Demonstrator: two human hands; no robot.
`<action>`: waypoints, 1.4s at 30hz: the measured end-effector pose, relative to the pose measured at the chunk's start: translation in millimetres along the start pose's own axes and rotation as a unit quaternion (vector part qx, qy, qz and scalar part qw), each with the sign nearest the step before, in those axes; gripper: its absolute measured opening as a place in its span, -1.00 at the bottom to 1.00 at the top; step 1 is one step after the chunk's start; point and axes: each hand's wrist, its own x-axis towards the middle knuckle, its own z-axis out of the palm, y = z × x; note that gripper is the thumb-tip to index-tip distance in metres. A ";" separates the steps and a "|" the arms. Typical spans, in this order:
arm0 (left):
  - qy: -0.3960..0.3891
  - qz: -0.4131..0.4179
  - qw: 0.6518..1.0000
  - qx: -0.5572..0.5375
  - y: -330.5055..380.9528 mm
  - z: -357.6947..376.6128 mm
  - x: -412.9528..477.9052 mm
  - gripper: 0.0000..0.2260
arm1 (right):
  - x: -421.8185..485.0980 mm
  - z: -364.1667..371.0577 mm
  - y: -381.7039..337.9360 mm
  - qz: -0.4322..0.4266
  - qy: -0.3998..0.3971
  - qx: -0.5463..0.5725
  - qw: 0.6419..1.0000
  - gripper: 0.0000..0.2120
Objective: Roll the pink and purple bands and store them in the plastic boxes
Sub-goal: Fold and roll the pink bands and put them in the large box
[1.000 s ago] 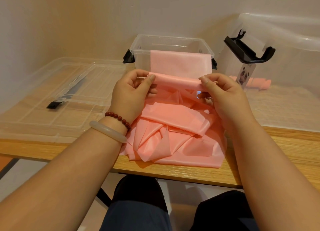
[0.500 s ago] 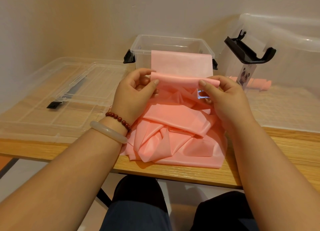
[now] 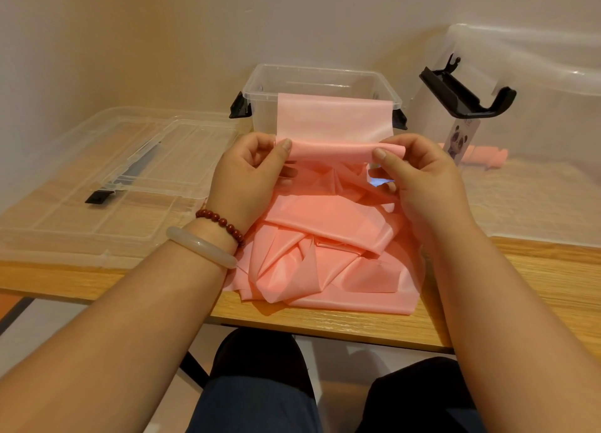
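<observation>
On the tabletop (image 3: 325,322), a clear lid (image 3: 97,185) lies leftmost. The left hand (image 3: 247,179) pinches in its grip one rolled end of the pink band (image 3: 328,231), which hangs over the small plastic box (image 3: 322,81) and crumples below; the right hand (image 3: 419,179) pinches the other end.

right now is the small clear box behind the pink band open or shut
Open. The small clear box has no lid on its rim and you see straight inside; its black side latches hang unclipped.
</observation>
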 end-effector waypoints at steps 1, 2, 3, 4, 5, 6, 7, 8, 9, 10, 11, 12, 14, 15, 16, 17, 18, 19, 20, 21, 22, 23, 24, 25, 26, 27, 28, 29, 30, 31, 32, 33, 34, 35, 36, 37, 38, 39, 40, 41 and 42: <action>-0.001 -0.001 1.000 -0.004 0.5 0.1 -0.5 -0.93 | 0.3 0.7 0.3 -0.001 -0.001 0.003 1.000 -0.95; -0.002 -0.001 1.000 -0.004 1.0 0.0 -1.2 -0.94 | 0.5 1.3 0.3 -0.002 -0.001 0.002 1.000 -0.96; -0.005 0.002 1.000 -0.006 2.0 -0.1 -2.1 -0.95 | 0.5 2.2 0.1 -0.002 -0.002 0.001 1.000 -0.96; -0.009 0.005 1.000 -0.009 2.8 -0.2 -2.9 -0.93 | 0.4 2.9 0.1 0.000 -0.003 0.002 1.000 -0.97; -0.013 0.006 1.000 -0.014 3.6 -0.3 -3.5 -0.90 | -0.1 3.3 -0.3 0.002 -0.004 0.004 1.000 -0.98; -0.015 0.006 1.000 -0.017 4.1 -0.5 -3.9 -0.88 | 0.1 3.2 -0.4 0.004 -0.004 0.004 1.000 -0.98; -0.015 0.006 1.000 -0.016 4.5 -0.6 -4.0 -0.87 | -0.1 3.0 -0.9 0.004 -0.002 -0.001 1.000 -0.96; -0.014 0.006 1.000 -0.012 5.3 -0.9 -4.3 -0.88 | 0.0 2.6 -0.9 0.005 -0.001 -0.008 1.000 -0.93; -0.013 0.004 1.000 -0.012 5.8 -0.8 -4.7 -0.89 | 0.4 2.0 -1.2 0.006 0.000 -0.013 1.000 -0.91; -0.011 0.001 1.000 -0.015 6.3 -0.9 -4.9 -0.91 | 0.6 1.6 -1.4 0.010 -0.002 -0.014 1.000 -0.89; -0.009 -0.002 1.000 -0.016 6.9 -0.8 -5.3 -0.91 | 0.6 1.2 -2.0 0.013 -0.005 -0.010 1.000 -0.88; -0.007 -0.006 1.000 -0.014 7.5 -0.6 -5.6 -0.90 | 0.6 0.7 -2.7 0.016 -0.010 -0.005 1.000 -0.88; -0.006 -0.012 1.000 -0.016 8.1 -0.2 -5.9 -0.91 | 0.3 0.2 -3.6 0.018 -0.017 -0.008 1.000 -0.89; -0.007 -0.013 1.000 -0.020 7.7 -0.2 -5.5 -0.92 | 0.1 0.0 -4.2 0.018 -0.019 -0.014 1.000 -0.88; -0.009 -0.013 1.000 -0.024 7.5 -0.4 -5.2 -0.92 | 0.0 -0.1 -4.4 0.018 -0.017 -0.016 1.000 -0.88; -0.011 -0.012 1.000 -0.026 7.2 -0.4 -4.9 -0.89 | -0.2 -0.2 -4.8 0.018 -0.013 -0.014 1.000 -0.87; -0.014 -0.009 0.999 -0.027 7.2 -0.7 -4.9 -0.85 | -0.4 -0.2 -5.0 0.017 -0.009 -0.012 1.000 -0.87; -0.018 -0.005 1.000 -0.026 7.0 -0.9 -5.0 -0.82 | -0.6 -0.1 -5.2 0.015 -0.006 -0.012 1.000 -0.87; -0.022 -0.001 0.999 -0.026 7.5 -1.1 -5.2 -0.81 | -1.2 0.4 -5.4 0.014 -0.004 -0.015 1.000 -0.86; -0.027 0.001 0.999 -0.027 7.9 -1.3 -5.5 -0.81 | -1.2 0.7 -5.2 0.014 -0.003 -0.017 1.000 -0.85; -0.031 0.000 0.999 -0.029 8.0 -1.6 -5.6 -0.82 | -1.3 1.2 -5.3 0.015 -0.001 -0.020 1.000 -0.85; -0.031 0.002 0.999 -0.026 7.8 -1.9 -5.5 -0.83 | -1.1 1.7 -5.0 0.014 0.002 -0.026 1.000 -0.85; -0.030 0.005 0.999 -0.019 7.6 -1.9 -5.3 -0.84 | -1.2 2.0 -5.2 0.012 0.003 -0.029 1.000 -0.85; -0.026 0.010 1.000 -0.011 6.8 -1.9 -4.8 -0.86 | -1.2 2.2 -5.0 0.008 0.004 -0.026 1.000 -0.86; -0.021 0.013 1.000 -0.008 6.2 -1.8 -4.3 -0.87 | -1.5 2.5 -5.2 0.004 0.001 -0.018 1.000 -0.87; -0.015 0.014 1.000 -0.006 5.1 -1.8 -3.5 -0.87 | -2.3 2.7 -5.8 -0.001 -0.004 -0.009 1.000 -0.87; -0.010 0.014 1.000 -0.005 4.4 -1.7 -2.9 -0.87 | -3.3 2.9 -6.4 -0.002 -0.014 -0.002 1.000 -0.87; -0.005 0.014 1.000 -0.002 3.4 -1.7 -2.2 -0.87 | -4.2 3.0 -6.6 -0.002 -0.027 0.007 1.000 -0.86; -0.001 0.015 1.000 -0.002 2.6 -1.5 -1.8 -0.87 | -5.4 2.9 -6.8 0.000 -0.041 0.018 0.999 -0.83; 0.002 0.015 1.000 -0.005 1.7 -1.5 -1.5 -0.87 | -6.1 2.5 -6.5 0.001 -0.050 0.026 0.998 -0.80; 0.004 0.014 1.000 -0.011 1.6 -1.2 -1.7 -0.86 | -6.2 2.0 -6.2 -0.001 -0.052 0.023 0.998 -0.79; 0.004 0.012 1.000 -0.018 1.6 -1.1 -2.0 -0.85 | -5.3 1.4 -5.0 -0.006 -0.045 0.004 0.999 -0.81; 0.001 0.010 1.000 -0.024 1.8 -0.9 -2.6 -0.85 | -4.5 0.7 -4.3 -0.014 -0.034 -0.023 0.999 -0.84; -0.005 0.008 1.000 -0.028 2.5 -0.8 -3.3 -0.84 | -3.8 0.2 -3.6 -0.020 -0.023 -0.044 0.999 -0.86; -0.011 0.008 1.000 -0.028 3.5 -0.8 -4.1 -0.84 | -3.3 0.0 -3.1 -0.024 -0.015 -0.052 0.998 -0.88; -0.016 0.009 1.000 -0.023 4.3 -1.2 -4.3 -0.82 | -2.9 0.1 -2.8 -0.023 -0.010 -0.051 0.998 -0.88; -0.020 0.010 1.000 -0.018 4.6 -1.3 -4.4 -0.81 | -2.5 0.7 -2.4 -0.021 -0.008 -0.049 0.999 -0.88; -0.022 0.011 1.000 -0.014 4.5 -1.7 -4.3 -0.81 | -2.5 1.3 -2.4 -0.018 -0.006 -0.048 0.999 -0.88; -0.022 0.010 1.000 -0.012 4.2 -1.9 -4.3 -0.81 | -2.5 1.9 -2.3 -0.016 -0.003 -0.050 0.999 -0.89; -0.021 0.012 1.000 -0.010 3.7 -2.1 -4.1 -0.82 | -2.3 2.4 -2.2 -0.013 0.000 -0.052 0.999 -0.89; -0.020 0.013 1.000 -0.008 3.4 -2.0 -4.2 -0.83 | -1.8 2.7 -2.0 -0.010 0.004 -0.054 0.998 -0.90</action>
